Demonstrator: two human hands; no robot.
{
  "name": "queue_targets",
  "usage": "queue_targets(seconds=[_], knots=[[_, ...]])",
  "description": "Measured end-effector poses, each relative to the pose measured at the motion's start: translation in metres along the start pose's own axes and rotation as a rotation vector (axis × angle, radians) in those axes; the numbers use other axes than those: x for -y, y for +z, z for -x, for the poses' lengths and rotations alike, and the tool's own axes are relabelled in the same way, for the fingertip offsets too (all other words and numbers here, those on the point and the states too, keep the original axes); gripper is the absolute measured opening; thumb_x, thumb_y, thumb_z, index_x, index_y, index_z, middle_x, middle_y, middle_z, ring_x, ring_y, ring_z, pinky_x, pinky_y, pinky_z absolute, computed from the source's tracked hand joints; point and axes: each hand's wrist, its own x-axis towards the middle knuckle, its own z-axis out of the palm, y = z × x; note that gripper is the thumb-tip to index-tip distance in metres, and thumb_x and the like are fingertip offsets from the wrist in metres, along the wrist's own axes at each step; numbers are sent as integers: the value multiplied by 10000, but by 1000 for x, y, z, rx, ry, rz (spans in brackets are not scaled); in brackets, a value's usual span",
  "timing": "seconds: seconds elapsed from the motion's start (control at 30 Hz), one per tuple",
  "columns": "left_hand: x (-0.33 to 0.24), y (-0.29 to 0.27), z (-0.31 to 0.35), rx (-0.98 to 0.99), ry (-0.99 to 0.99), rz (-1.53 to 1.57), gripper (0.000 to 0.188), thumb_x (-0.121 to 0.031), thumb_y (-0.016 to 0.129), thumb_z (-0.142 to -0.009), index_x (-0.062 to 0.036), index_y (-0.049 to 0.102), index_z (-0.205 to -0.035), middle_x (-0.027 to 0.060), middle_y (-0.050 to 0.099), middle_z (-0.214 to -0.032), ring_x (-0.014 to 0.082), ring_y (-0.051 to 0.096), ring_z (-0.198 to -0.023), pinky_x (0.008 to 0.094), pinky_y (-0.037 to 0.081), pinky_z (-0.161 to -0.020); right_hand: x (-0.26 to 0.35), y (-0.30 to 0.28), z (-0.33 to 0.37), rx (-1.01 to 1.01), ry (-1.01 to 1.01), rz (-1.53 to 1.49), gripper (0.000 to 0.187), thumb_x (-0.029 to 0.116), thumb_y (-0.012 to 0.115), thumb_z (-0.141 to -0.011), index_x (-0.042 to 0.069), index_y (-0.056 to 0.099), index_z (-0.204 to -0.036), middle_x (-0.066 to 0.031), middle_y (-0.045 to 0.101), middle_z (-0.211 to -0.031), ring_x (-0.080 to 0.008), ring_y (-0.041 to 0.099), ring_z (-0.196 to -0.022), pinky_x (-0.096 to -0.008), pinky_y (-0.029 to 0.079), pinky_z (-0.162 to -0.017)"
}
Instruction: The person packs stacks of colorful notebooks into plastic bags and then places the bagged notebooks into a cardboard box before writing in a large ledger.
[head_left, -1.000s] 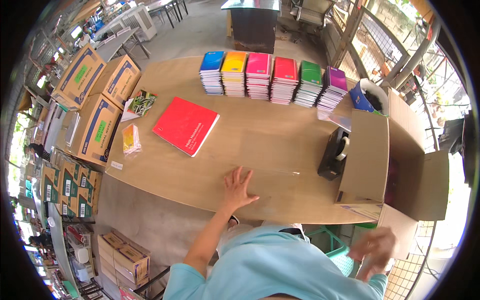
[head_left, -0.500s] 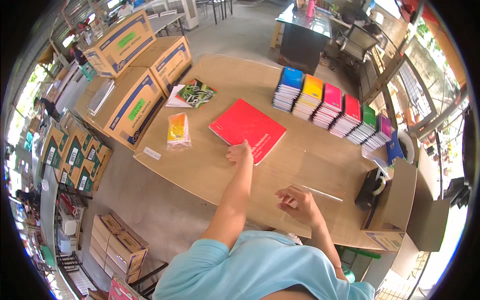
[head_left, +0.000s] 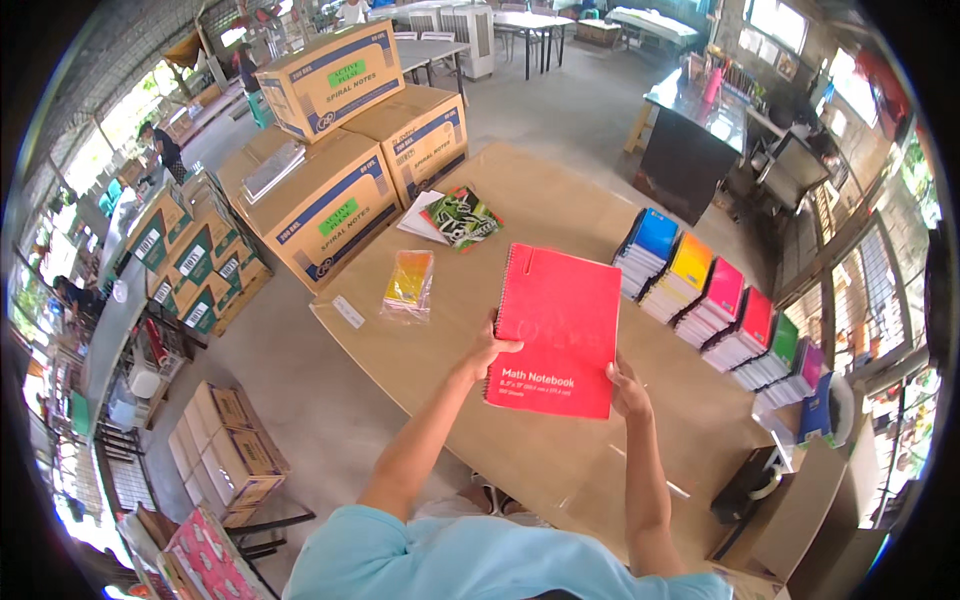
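Note:
A large red spiral notebook (head_left: 556,325) is held up over the wooden table (head_left: 400,355), its cover toward me and its spiral binding on the left. My left hand (head_left: 486,350) grips the bound edge, with the thumb lying on the cover. At the opposite edge, low on the right, my right hand (head_left: 630,390) holds it, thumb at the front. The other fingers of both hands are mostly hidden behind the notebook. Left of it on the table lies a yellow-orange pack in clear plastic (head_left: 407,285).
Small notebooks in several colour-sorted stacks (head_left: 690,262) line the table's right side. A green-and-black patterned notebook (head_left: 465,217) lies at the far left, near big stacked cartons (head_left: 330,215). At the near right are an open carton (head_left: 800,520) and a black tape dispenser (head_left: 742,485).
The red notebook has been lifted off the table and turned upright toward me. My right hand has moved up from the table's near side to grip it too. The view has shifted.

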Motion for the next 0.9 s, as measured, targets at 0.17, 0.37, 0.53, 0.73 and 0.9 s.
queue_targets(seconds=[0.17,0.37,0.53,0.73,0.9], knots=[[11,-84,23,-14,-95,-356,861,-46,785,-702,-54,303,-1416,192,530,-1300,311,522,-1226,460,438,-1037,-65,64,-10,272,-3,-100,704,51,638,-870,74,300,-1488,-116,635,-1145,-235,646,-993,-357,547,-836],[-53,-104,-1,-63,421,-874,645,-225,759,-797,-66,490,-1360,182,503,-1355,317,402,-1332,451,379,-1063,-123,61,-37,-519,-264,705,424,34,610,-890,81,526,-1303,-66,684,-932,-161,653,-795,-362,513,-660],[-249,-63,90,161,1035,-309,398,-318,615,-898,-19,610,-1162,112,496,-1317,317,449,-1271,536,325,-1090,-69,95,17,-1004,-328,918,112,161,630,-912,65,602,-961,-49,650,-790,-128,614,-748,-352,468,-644],[-352,-92,195,435,1554,-148,520,-511,431,-975,-203,430,-1394,-105,400,-1466,108,355,-1351,675,169,-1004,-89,116,35,-955,-227,749,175,209,701,-872,39,662,-891,10,528,-668,-72,514,-643,-273,414,-557],[-299,-88,157,130,1508,93,527,-449,662,-854,-154,574,-1282,-5,480,-1364,144,359,-1311,401,131,-1157,-103,127,47,-882,-158,339,191,238,629,-927,57,690,-943,57,503,-680,-29,411,-514,-209,268,-391]])
